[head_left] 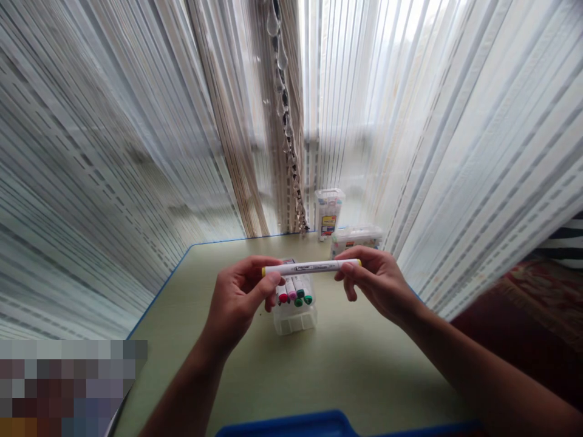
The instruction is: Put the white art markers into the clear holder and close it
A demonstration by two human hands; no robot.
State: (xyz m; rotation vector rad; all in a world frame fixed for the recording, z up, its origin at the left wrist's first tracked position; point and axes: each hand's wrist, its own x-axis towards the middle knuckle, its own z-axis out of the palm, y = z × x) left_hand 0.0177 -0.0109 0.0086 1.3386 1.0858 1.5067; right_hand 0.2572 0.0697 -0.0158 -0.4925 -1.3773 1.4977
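A white marker [314, 267] with yellow ends is held level in front of me, its printed side facing up. My left hand [241, 288] pinches one end between thumb and fingers. The other end is gripped by my right hand [371, 276] in the same way. Behind and below the marker, a clear plastic case [295, 321] sits on the table, partly hidden by the marker and my left fingers. Several markers [296, 294] with red, pink and green ends lie in it.
Two more clear marker boxes stand at the back, one upright [330, 212] and one lying [357, 237]. The pale green table [182, 334] has a blue edge. String curtains [136, 121] and a beaded strand [286, 115] hang behind it. Something blue [291, 425] lies along the front.
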